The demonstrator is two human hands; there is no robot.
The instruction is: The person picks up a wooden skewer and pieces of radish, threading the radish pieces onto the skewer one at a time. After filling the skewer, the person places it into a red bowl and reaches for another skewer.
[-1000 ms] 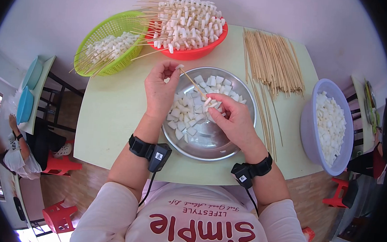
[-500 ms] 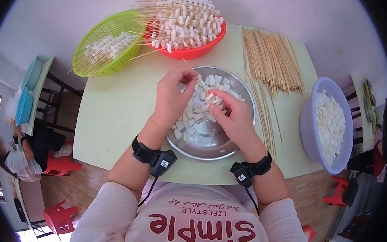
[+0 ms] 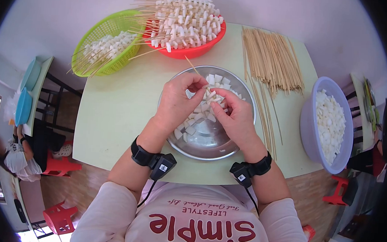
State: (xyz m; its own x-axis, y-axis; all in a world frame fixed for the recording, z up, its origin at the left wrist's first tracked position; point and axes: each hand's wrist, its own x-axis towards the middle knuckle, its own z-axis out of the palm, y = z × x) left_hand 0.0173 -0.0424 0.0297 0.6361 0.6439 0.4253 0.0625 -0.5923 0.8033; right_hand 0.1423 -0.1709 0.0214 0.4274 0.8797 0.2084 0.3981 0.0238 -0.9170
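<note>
Over the steel bowl [image 3: 205, 152], my left hand [image 3: 179, 98] is closed on a bamboo skewer [image 3: 191, 65], whose bare end pokes out up and to the left. My right hand [image 3: 233, 117] pinches white cut pieces [image 3: 211, 95] at the skewer's other end, close to my left fingertips. Fingers partly hide how the pieces sit on the stick. Beneath both hands, loose white chunks [image 3: 190, 130] lie in the bowl. What the chunks are made of cannot be told.
Behind stand a red basin [image 3: 186, 55] heaped with filled skewers and a green basket [image 3: 128, 63] holding more. Bare skewers [image 3: 272, 59] lie at the back right. A lavender tub [image 3: 306, 128] of white pieces sits at the right edge. Another person [image 3: 23, 157] sits far left.
My left hand has moved right and slightly down, bringing its fingertips close to my right hand's. More of the skewer's bare end now shows above it. My right hand has barely moved.
</note>
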